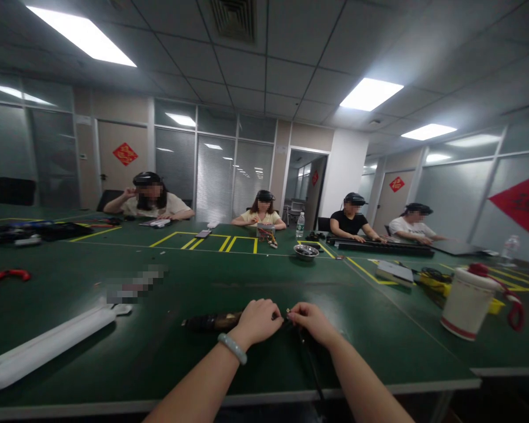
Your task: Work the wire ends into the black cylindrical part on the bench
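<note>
My left hand is closed over one end of a dark, brownish tube-like object that lies on the green table. A pale bracelet sits on that wrist. My right hand pinches a small metal piece right against the left hand's fingertips. A thin dark cable runs from under the right hand toward me. What the small piece is I cannot make out.
A long white pouch lies at the left, a red handle beyond it. A white cup with a red cord stands at the right. A metal bowl sits mid-table. Several seated people work along the far side.
</note>
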Demonstrator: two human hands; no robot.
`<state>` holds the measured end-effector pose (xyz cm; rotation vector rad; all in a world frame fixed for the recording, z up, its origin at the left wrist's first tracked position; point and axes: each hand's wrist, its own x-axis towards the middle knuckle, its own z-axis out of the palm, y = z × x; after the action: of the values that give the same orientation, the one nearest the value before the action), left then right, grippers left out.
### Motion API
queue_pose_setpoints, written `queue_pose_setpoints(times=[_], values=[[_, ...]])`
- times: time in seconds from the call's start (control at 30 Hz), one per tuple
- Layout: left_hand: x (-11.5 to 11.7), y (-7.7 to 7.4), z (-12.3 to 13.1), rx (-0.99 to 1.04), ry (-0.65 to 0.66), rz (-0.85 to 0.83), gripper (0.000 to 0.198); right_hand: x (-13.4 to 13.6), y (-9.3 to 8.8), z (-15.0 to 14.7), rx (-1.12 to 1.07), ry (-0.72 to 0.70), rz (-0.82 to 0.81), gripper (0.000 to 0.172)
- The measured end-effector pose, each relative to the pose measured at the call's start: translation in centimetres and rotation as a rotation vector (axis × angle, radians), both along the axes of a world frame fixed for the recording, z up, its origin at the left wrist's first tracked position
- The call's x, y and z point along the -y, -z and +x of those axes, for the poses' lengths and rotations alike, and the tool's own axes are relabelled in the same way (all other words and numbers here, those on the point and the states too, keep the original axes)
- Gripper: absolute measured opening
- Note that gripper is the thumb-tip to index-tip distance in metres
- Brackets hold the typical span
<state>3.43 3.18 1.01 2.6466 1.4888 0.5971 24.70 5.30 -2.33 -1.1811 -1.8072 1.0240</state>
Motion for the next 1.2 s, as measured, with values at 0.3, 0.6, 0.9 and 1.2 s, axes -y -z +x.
queue_pose_setpoints(times=[0.3,0.6,0.9,1.2], values=[[1.3,0.2,0.3,-0.023,-0.03,0.095,0.023,-0.1,0.3,-0.1,0.156,0.12,0.187,0.025],[1.4,0.7,0.8,-0.153,-0.068,0.169,0.019,-0.4,0.9,-1.1,0.152,-0.012,0.238,0.017],[1.2,1.0,0.5,-0.076,-0.023,0.176,0.018,0.4,0.1,-1.5,0.043,-0.058,0.173,0.019],[1.3,1.1,0.3,0.064,0.012,0.2,0.01,0.4,0.2,-1.3,-0.016,-0.077,0.156,0.022]])
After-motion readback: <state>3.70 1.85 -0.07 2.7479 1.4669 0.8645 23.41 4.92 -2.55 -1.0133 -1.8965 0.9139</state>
